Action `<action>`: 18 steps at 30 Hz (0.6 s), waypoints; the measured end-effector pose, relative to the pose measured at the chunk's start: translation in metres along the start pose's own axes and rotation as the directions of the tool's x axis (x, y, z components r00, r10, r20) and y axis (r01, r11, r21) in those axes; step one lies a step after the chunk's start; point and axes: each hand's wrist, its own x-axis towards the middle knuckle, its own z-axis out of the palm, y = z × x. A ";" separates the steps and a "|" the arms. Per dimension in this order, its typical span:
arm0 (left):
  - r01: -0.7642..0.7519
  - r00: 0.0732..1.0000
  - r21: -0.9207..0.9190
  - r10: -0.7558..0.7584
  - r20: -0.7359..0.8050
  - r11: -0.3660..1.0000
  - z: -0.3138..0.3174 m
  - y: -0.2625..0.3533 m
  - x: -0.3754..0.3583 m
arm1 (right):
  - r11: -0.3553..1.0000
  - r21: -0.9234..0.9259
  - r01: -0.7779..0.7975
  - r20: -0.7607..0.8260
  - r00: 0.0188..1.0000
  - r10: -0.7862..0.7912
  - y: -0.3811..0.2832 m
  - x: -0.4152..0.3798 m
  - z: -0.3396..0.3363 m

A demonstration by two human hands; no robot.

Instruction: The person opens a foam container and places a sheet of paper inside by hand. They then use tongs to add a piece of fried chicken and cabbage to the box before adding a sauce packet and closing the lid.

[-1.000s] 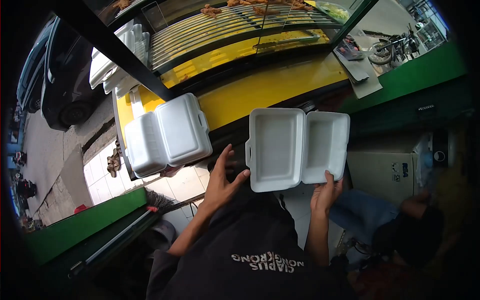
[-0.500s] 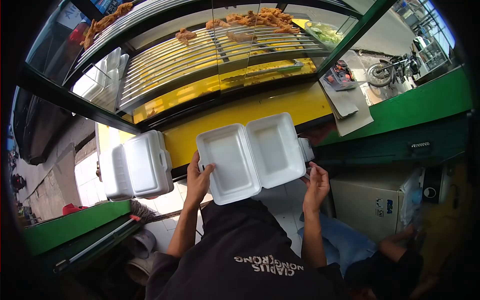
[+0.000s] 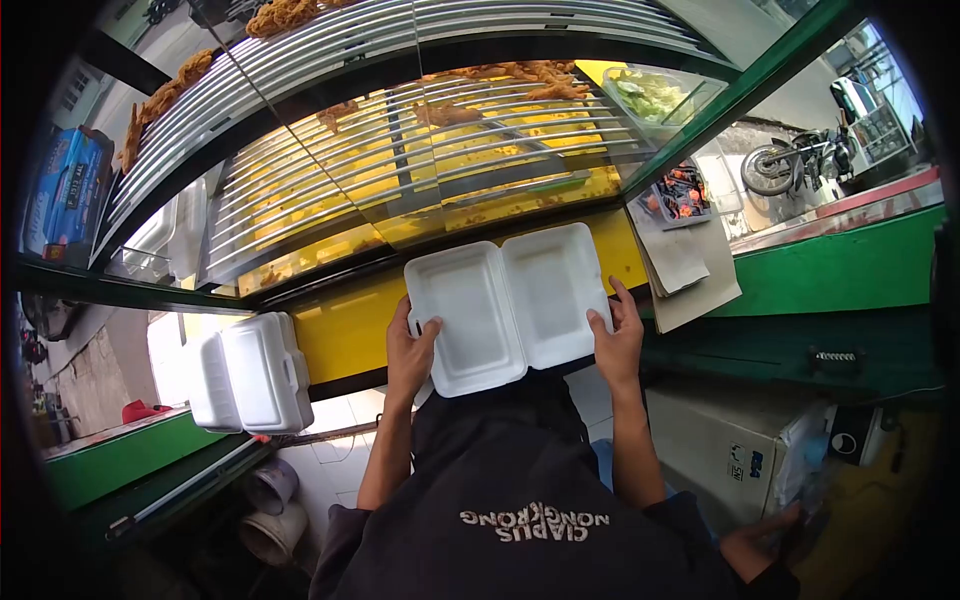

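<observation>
An open white foam takeaway box is held flat in front of my body, its two empty halves facing up. My left hand grips its left edge, thumb over the rim and fingers mostly hidden behind. On the opposite edge, my right hand has its thumb on the rim and its fingers around the outside. Left of my hands stand closed white foam boxes at the end of the yellow counter. Beyond the box, fried chicken lies on wire racks inside the glass case.
A tub of lettuce sits in the case's right side. Outside it are a plastic box of small red-and-black packets and brown paper sheets. Below right stands a cardboard carton, near another person's arm.
My right hand has closed onto the box's right edge, where its fingers were pinched near the corner before. My view has shifted, showing more of the case's upper rack.
</observation>
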 end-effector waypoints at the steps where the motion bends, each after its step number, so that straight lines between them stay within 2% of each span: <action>1: 0.003 1.000 0.000 -0.003 -0.012 1.000 0.002 0.000 0.001 | 1.000 -0.007 0.005 0.031 1.000 -0.004 0.002 0.006 0.000; 3: 0.013 0.979 0.318 0.052 -0.196 0.948 0.006 0.000 0.001 | 1.000 -0.016 0.015 0.082 0.997 -0.014 0.007 0.019 -0.002; 5: 0.035 0.967 0.320 0.049 -0.252 0.947 0.008 0.000 0.001 | 0.998 -0.037 -0.045 0.177 0.983 0.051 0.015 0.026 -0.004; 8: 0.078 0.950 0.313 0.025 -0.312 0.947 0.008 -0.002 -0.003 | 0.997 -0.050 -0.061 0.213 0.975 0.071 0.005 0.039 -0.009; 9: 0.104 0.948 0.307 -0.001 -0.318 0.946 0.008 -0.005 -0.003 | 0.996 -0.075 -0.046 0.176 0.983 0.059 0.009 0.048 -0.015; 10: 0.110 0.945 0.305 -0.004 -0.328 0.946 0.009 -0.008 -0.004 | 0.994 -0.096 0.053 0.150 0.988 -0.038 0.005 0.059 -0.022; 12: 0.064 0.937 0.130 -0.015 -0.349 0.989 0.009 -0.015 -0.003 | 0.995 -0.061 0.075 0.075 0.995 -0.070 -0.019 0.082 -0.037; 14: 0.067 0.932 0.080 -0.033 -0.361 0.995 0.007 -0.018 -0.004 | 0.983 0.006 0.184 -0.001 0.983 -0.184 -0.056 0.104 -0.053; 16: 0.063 0.926 0.026 -0.049 -0.374 0.998 0.006 -0.019 -0.004 | 0.902 0.155 0.402 -0.113 0.915 -0.388 -0.100 0.119 -0.051; 18: 0.010 0.934 0.027 0.001 -0.357 1.000 0.005 -0.018 -0.004 | 0.769 0.316 0.556 -0.179 0.831 -0.527 -0.141 0.127 -0.041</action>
